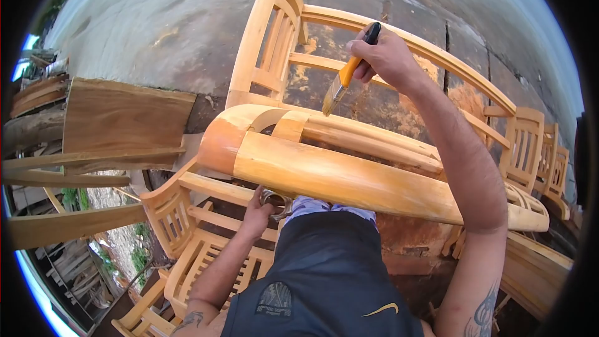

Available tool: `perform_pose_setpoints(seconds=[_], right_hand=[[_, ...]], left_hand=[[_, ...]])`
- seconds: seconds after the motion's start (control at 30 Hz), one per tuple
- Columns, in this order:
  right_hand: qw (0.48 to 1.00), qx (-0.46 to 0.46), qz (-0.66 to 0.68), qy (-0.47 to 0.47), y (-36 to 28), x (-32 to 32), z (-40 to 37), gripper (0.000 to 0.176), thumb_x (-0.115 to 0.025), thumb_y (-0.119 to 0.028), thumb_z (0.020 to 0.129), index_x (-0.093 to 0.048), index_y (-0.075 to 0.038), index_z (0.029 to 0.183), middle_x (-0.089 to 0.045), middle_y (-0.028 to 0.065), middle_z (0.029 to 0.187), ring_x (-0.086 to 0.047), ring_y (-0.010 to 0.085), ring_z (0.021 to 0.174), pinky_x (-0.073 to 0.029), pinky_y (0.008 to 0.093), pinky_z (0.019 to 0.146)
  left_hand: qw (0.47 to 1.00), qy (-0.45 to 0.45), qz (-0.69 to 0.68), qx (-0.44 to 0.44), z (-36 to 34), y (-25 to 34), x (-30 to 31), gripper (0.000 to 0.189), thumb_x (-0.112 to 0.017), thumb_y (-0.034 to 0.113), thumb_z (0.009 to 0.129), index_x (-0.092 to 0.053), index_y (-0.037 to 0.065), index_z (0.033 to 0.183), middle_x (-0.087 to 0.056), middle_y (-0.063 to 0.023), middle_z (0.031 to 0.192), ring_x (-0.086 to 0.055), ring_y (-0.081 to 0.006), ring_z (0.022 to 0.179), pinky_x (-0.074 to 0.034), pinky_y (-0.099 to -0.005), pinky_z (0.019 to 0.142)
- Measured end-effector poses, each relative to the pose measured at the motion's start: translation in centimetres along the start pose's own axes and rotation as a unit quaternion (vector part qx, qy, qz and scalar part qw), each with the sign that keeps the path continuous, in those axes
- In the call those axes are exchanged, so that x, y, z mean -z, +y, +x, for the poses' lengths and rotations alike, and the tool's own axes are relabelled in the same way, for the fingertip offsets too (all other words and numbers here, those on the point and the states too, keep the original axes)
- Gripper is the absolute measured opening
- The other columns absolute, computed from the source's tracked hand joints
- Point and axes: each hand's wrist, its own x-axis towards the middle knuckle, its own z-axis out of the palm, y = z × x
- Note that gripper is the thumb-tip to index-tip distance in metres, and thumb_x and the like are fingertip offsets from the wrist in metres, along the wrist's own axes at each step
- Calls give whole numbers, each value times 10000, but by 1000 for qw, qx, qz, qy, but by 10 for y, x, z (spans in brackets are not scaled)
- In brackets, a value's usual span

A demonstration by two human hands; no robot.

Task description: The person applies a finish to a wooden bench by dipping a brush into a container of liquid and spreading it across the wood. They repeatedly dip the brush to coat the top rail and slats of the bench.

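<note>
Stretching right across in front of you, it's the wooden bench [343, 171]! Above it, your right hand [385, 57] pinches; below its near edge, your left hand [254, 216] curls. Up top, the yellow-handled paintbrush [349, 71], bristles tipped down over the frame; down low, a small round container [281, 203].

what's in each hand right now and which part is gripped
The right hand holds a paintbrush by its handle, near the black end. The left hand holds a round container by its side; the exact finger placement is partly hidden.
</note>
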Motion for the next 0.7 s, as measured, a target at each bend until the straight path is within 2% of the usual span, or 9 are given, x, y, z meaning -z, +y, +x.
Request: perform_pose_setpoints(seconds=[0.13, 0.23, 0.27, 0.37, 0.4, 0.5, 0.57, 0.7], right_hand=[[993, 26, -64, -93, -26, -37, -7, 302, -661, -278, 981, -617, 14, 1043, -721, 126, 855, -728, 154, 711, -613, 293, 625], [986, 95, -103, -93, -43, -53, -5, 313, -659, -298, 990, -614, 7, 1044, -716, 120, 851, -726, 155, 706, -607, 302, 614], [986, 140, -75, -53, -45, -55, 0, 333, -680, -311, 980, -611, 10, 1037, -720, 118, 834, -730, 160, 697, -614, 289, 622], [991, 133, 27, -13, -60, -65, 9, 356, -706, -314, 961, -608, 20, 1035, -726, 123, 814, -739, 166, 695, -621, 276, 627], [993, 116, 15, -19, -62, -72, 8, 375, -733, -317, 943, -605, 27, 1022, -732, 128, 804, -745, 160, 697, -627, 269, 627], [993, 63, -24, -95, -46, -96, 8, 366, -742, -304, 941, -597, 26, 1001, -736, 134, 822, -743, 150, 691, -629, 276, 616], [989, 4, 71, -133, -37, -112, -1, 334, -748, -259, 936, -577, 26, 972, -732, 155, 834, -745, 154, 685, -634, 275, 606], [981, -18, 188, -32, -27, -112, -1, 305, -727, -245, 953, -566, 14, 960, -722, 146, 815, -746, 153, 683, -636, 276, 601]], left_hand=[[1000, -2, 0, -11, 0, -3, 4, 854, -529, -140, 797, -259, -12, 1597, -640, -151, 1241, -662, -220, 1104, -582, -323, 900], [1000, -11, 1, -13, 1, -5, 10, 837, -518, -134, 802, -271, -13, 1593, -634, -149, 1244, -663, -222, 1102, -579, -322, 912], [1000, -9, 3, -16, 0, -6, 11, 832, -512, -133, 804, -273, -14, 1592, -632, -150, 1246, -663, -223, 1104, -580, -324, 915], [1000, 0, 10, -22, -2, -2, 9, 816, -495, -128, 807, -279, -18, 1587, -627, -153, 1252, -663, -230, 1110, -583, -329, 923], [1000, 4, 11, -25, -4, -1, 8, 811, -490, -127, 808, -281, -19, 1585, -627, -155, 1253, -664, -233, 1112, -585, -332, 925], [999, 5, 16, -34, -2, -3, 11, 806, -486, -124, 807, -288, -17, 1580, -625, -159, 1259, -667, -237, 1113, -588, -337, 922], [999, 7, 10, -30, -1, -6, 13, 804, -488, -124, 805, -293, -14, 1577, -627, -157, 1258, -669, -235, 1109, -588, -337, 917], [1000, 7, -20, -13, -1, -7, 18, 803, -499, -126, 802, -301, -11, 1571, -639, -143, 1239, -673, -222, 1092, -589, -334, 906]])
